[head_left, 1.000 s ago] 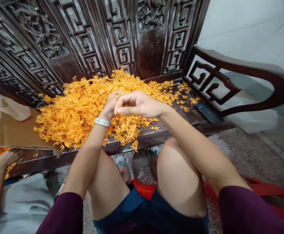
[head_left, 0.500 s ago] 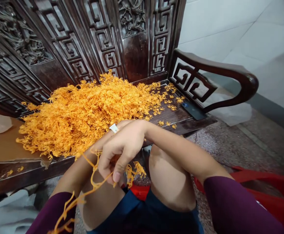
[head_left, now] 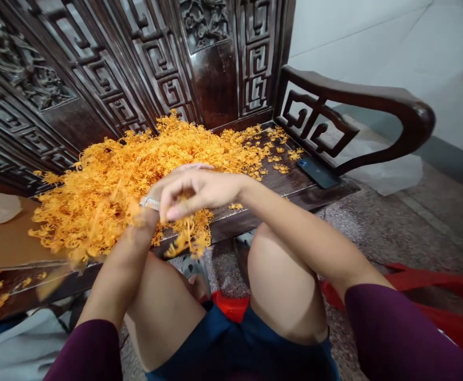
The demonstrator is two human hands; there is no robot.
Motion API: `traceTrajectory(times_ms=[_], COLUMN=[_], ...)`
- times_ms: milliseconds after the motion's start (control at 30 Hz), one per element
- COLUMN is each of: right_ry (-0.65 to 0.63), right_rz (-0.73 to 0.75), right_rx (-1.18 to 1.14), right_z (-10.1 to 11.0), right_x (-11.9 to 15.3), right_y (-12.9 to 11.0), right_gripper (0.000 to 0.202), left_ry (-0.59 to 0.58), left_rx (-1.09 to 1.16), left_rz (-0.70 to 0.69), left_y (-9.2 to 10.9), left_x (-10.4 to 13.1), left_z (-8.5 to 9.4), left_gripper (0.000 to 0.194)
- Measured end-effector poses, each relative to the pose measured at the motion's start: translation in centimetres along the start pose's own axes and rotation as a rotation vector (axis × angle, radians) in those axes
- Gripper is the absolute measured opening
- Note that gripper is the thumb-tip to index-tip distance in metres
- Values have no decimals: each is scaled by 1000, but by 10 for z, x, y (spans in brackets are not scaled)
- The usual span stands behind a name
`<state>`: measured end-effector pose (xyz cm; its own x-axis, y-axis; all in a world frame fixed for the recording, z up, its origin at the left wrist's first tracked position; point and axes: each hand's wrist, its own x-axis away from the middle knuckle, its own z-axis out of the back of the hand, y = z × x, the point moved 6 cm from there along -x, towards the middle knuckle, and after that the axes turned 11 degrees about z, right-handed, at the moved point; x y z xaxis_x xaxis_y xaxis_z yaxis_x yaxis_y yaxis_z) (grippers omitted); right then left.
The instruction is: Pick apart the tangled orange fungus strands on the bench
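A large heap of orange, curly, branching strands [head_left: 128, 174] covers much of the dark wooden bench seat. My right hand [head_left: 199, 193] is in front of the heap, its fingers curled and pinching an orange strand that blurs with motion over my left wrist. Behind it, my left hand [head_left: 179, 174] reaches toward the heap, mostly hidden by the right one; a light watch band [head_left: 150, 203] is on that wrist. An orange cluster [head_left: 189, 235] hangs below the hands, beside the seat's front edge; which hand bears it is unclear.
The bench has a carved back [head_left: 215, 79] and a curved armrest [head_left: 374, 95] at the right. A dark phone [head_left: 318, 173] lies by the armrest. Brown cardboard [head_left: 12, 238] is at the left. My knees are below the seat edge, with red plastic [head_left: 231, 306] between them.
Both hands have moved up and forward toward the heap. The orange strand has swung up from the lower left, and the hanging cluster has risen with the hands.
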<state>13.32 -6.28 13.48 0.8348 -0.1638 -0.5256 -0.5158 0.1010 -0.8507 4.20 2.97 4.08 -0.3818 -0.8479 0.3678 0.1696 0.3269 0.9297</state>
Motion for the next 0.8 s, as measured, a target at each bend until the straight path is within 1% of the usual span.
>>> traceTrajectory(times_ms=[67, 100, 167, 200, 233, 267, 333, 367, 433, 467, 500, 567, 600, 700, 800], right_ry=[315, 483, 772, 880, 960, 1012, 1059, 1065, 1058, 1051, 1040, 1011, 1002, 1034, 1108], right_rz=[20, 18, 15, 6, -9, -32, -67, -73, -64, -55, -49, -48, -51, -46, -27], right_rx=[-4, -12, 1, 24, 51, 81, 137, 164, 217, 240, 257, 266, 260, 225, 214], right_z=[31, 45, 69, 77, 84, 88, 93, 95, 96, 97, 97, 97, 98, 102, 109], right_x=[7, 12, 22, 27, 32, 35, 38, 38, 38, 38, 37, 34, 33, 33, 38], right_y=[-2, -2, -4, -4, -3, -2, 2, 3, 6, 7, 8, 11, 13, 18, 20], right_gripper=[29, 31, 31, 30, 28, 27, 27, 28, 30, 32, 32, 32, 32, 28, 17], left_ry=[56, 63, 64, 57, 63, 75, 117, 115, 74, 60, 57, 83, 100, 120, 145], left_rx=[186, 232, 245, 207, 177, 153, 132, 127, 108, 92, 69, 7, -22, -70, -110], left_rz=[-15, -17, -22, -37, -71, -114, -190, -191, -193, -204, -229, -306, -344, -400, -414], left_y=[0, 0, 3, 6, 11, 17, 28, 32, 38, 39, 41, 43, 43, 41, 42], left_x=[6, 7, 7, 7, 7, 9, 13, 15, 19, 21, 22, 24, 24, 20, 19], left_z=[23, 31, 40, 41, 41, 40, 37, 34, 25, 21, 18, 14, 13, 11, 16], left_gripper=[13, 13, 28, 33, 37, 38, 43, 51, 66, 68, 63, 44, 39, 40, 36])
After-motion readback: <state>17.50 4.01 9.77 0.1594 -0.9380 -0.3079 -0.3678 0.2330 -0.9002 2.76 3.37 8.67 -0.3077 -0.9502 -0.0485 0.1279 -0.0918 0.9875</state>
